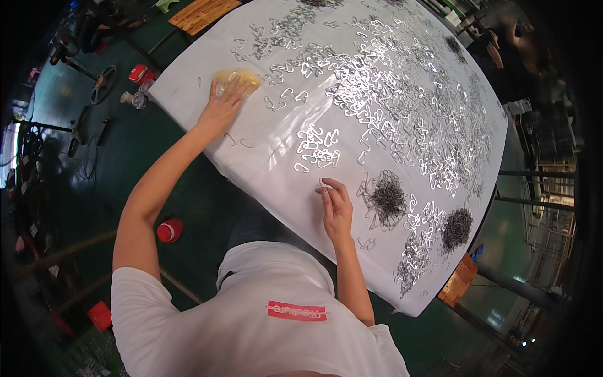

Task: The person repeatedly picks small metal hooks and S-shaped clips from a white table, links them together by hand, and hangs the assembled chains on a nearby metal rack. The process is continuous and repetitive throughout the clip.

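A large white-covered table [251, 157] is strewn with several shiny metal hooks [389, 88]. My left hand [221, 108] reaches to the table's left edge and rests on a yellowish clear bag [240, 80]. My right hand [335, 204] is near the front edge, fingers pinched on one small silver hook [324, 183]. A small group of hooks [317, 151] lies just beyond that hand. A dark tangle of thin wire clips [386, 198] sits right of it.
Another dark wire pile [456, 229] lies farther right. A wooden block [460, 279] hangs at the table's right corner, a wooden board [201, 12] at the far left. A red cup [169, 230] and red objects stand on the green floor. Another person [509, 50] sits far right.
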Available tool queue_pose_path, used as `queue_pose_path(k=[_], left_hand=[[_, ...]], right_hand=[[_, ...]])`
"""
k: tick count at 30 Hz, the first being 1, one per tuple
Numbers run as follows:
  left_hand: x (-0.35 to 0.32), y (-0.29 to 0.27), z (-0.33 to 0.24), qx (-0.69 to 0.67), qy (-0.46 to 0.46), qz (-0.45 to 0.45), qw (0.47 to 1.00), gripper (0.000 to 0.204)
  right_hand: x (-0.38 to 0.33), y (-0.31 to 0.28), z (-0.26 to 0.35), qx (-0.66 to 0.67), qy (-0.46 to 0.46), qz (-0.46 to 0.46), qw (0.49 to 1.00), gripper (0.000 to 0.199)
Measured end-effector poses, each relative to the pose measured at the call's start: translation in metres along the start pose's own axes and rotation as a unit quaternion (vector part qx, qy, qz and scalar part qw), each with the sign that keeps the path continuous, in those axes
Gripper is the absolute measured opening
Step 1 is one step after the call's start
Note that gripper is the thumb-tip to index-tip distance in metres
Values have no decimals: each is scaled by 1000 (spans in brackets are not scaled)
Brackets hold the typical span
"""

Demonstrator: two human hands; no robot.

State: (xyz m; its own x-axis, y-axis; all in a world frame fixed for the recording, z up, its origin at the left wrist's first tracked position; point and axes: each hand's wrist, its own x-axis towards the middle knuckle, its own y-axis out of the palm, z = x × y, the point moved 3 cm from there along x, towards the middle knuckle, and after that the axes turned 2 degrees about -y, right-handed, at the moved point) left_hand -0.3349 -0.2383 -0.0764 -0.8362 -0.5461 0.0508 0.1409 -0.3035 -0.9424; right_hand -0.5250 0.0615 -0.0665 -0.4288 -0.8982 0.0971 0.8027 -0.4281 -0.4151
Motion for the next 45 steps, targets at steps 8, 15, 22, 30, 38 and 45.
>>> queue_pose_path(k=[8,15,22,30,38,45], left_hand=[[80,-31,-82,-314,53,-151,936,18],[205,-2,-186,-301,34,56,951,55],[89,-4,-178,-300,186,21,935,51],[68,-31,-186,-482,23,-166,860,24],[94,-39,-270,-472,-69,-107,873,42],[92,-50,-279,-455,-94,-32,885,18]], right_hand=[[-3,-10,-4,-34,10,-11,999,17],[-25,-30,-2,-36,42,-64,996,12],[-35,-32,-16,-1,33,-66,997,14],[-35,-37,-15,2,14,-89,996,13],[-75,-51,-7,-21,62,-122,990,18],[-90,-54,-10,39,66,-158,984,24]])
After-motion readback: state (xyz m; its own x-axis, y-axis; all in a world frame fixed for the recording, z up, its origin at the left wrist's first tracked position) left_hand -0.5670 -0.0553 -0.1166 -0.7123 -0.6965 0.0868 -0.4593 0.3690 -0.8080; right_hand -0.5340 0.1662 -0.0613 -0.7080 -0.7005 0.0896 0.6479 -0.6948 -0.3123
